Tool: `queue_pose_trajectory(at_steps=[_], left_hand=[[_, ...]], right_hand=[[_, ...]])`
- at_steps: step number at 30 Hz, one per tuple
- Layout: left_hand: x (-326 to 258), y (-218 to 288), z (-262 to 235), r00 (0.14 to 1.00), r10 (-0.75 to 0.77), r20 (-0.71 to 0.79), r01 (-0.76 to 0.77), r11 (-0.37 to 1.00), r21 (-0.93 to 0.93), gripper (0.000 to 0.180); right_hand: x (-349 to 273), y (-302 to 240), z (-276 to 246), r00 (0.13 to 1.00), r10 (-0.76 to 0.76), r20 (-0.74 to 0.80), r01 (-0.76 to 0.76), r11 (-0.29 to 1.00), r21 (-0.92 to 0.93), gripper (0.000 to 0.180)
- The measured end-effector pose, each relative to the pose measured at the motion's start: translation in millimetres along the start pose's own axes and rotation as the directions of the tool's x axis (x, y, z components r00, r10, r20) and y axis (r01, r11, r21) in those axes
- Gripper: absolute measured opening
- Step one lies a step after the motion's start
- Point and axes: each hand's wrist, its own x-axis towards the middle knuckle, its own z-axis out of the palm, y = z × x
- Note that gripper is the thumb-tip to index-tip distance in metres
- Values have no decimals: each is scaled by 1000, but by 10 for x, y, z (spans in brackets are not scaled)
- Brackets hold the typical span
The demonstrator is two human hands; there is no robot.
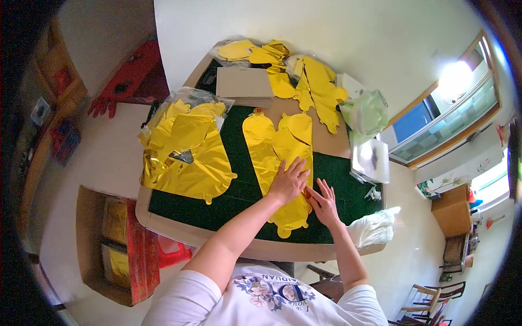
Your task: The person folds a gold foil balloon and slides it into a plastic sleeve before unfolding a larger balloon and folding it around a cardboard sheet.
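Observation:
A flat gold foil balloon (260, 146) lies folded lengthwise on the dark green table mat, straight in front of me. My left hand (290, 181) rests on its middle, palm down with the fingers spread. At the foil's right edge is my right hand (324, 204), fingers stretched out and the thumb side against the fold. Neither hand grips anything that I can see. To the left sits a wider, shiny spread of gold foil balloons (204, 157), with clear plastic bags behind it.
Toward the back are a stack of brown cardboard sheets (243, 84) and more gold foil (321, 89). A pale green plastic bag (365, 113) and a white box (371, 160) stand at the right. White bundled plastic (375, 228) lies at the near right corner; an open carton (89, 239) is on the floor.

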Motion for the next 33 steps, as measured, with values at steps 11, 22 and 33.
queue_pose_trajectory(at_steps=[11, 22, 33], left_hand=[[-26, -23, 74, 997, -16, 75, 15, 1000, 12, 39], [-18, -42, 44, 992, -40, 120, 40, 999, 5, 39], [14, 10, -22, 980, -38, 193, 36, 999, 14, 41]], right_hand=[[-59, 61, -17, 1000, -1, -6, 1, 1000, -23, 48], [-144, -30, -277, 993, 22, 116, -23, 1000, 4, 68], [655, 61, 134, 995, 80, -55, -81, 997, -8, 44]])
